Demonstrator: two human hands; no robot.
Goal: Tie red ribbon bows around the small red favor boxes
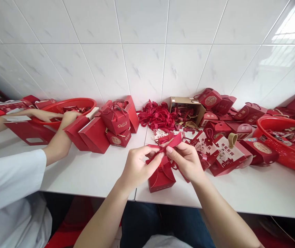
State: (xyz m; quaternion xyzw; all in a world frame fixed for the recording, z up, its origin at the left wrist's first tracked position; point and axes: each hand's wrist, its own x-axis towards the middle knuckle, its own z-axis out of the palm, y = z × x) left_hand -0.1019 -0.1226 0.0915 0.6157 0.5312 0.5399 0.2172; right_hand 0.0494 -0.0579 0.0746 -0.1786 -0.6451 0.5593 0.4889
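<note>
Bare forearms (108, 210) come nearest my view, over the white desk (256, 198). Leftmost I see a co-worker's white sleeve (12, 174), then red cardboard bags (95, 136). At centre, the left hand (140, 165) has its grip pressed together, thumb and fingers pinching a glossy dark-red satin ribbon (175, 140); the right hand (188, 160) pinches that ribbon too. Beneath them, a small red cardboard box with curved top flaps (162, 179) sits near the front edge. I judge the step to be knotting; the next move seems to call for firm pinches and an even pull. Farther right stands a perforated red plastic basket (289, 157).
</note>
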